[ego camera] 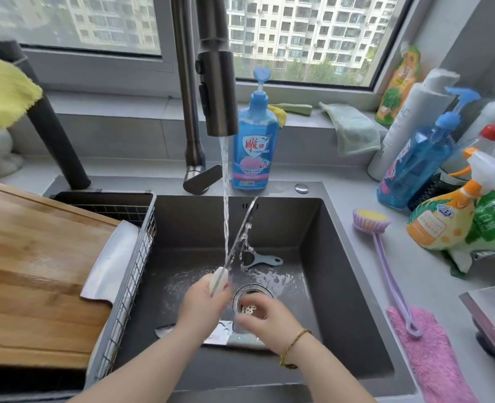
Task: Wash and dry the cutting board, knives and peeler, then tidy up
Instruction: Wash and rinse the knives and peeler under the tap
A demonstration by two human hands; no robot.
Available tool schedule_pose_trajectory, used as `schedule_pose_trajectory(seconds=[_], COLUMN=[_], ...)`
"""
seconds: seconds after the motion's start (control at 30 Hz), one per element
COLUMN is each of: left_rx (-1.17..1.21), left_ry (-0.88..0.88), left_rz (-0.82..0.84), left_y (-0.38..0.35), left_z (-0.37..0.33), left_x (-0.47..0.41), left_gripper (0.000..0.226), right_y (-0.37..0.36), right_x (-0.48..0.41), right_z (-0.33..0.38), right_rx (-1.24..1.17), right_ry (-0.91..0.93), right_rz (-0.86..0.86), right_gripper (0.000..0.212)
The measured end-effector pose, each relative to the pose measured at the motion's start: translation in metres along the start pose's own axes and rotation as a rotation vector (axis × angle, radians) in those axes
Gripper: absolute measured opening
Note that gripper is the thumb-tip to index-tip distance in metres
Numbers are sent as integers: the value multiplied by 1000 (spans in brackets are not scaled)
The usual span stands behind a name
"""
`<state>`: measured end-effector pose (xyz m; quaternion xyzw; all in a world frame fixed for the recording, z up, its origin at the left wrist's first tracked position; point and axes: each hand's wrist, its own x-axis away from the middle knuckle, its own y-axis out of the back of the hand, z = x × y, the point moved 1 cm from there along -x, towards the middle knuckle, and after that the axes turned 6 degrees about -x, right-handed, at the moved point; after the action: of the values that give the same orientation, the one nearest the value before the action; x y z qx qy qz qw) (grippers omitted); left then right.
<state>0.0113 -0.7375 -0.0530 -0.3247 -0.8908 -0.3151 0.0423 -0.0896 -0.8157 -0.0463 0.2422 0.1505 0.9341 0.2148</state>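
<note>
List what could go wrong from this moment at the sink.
1. The left hand holds the knife blade-up under the running water; the wet handle may slip.
2. The right hand, blurred, is close to that blade and could get nicked.
3. A second knife lies in the sink under both forearms, easy to graze.

In the sink, the left hand grips a knife under faucet water; the blurred right hand hovers near the peeler.

white-handled knife tilted upward; blue peeler flat in sink
</note>
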Motion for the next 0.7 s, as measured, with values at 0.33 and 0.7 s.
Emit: schedule_pose_trajectory(seconds=[0.33,0.7], left_rx=[-958,-1013], left_ry=[-443,-621], left_rz=[-289,-371], left_y=[57,66], left_z=[14,19], left_x=[-19,-24], left_gripper=[40,43], right_y=[1,-25], right_x=[-13,-53], right_z=[9,6], right_rx=[243,920], right_ry=[424,350], right_rz=[-835,-358], right_gripper=[51,100])
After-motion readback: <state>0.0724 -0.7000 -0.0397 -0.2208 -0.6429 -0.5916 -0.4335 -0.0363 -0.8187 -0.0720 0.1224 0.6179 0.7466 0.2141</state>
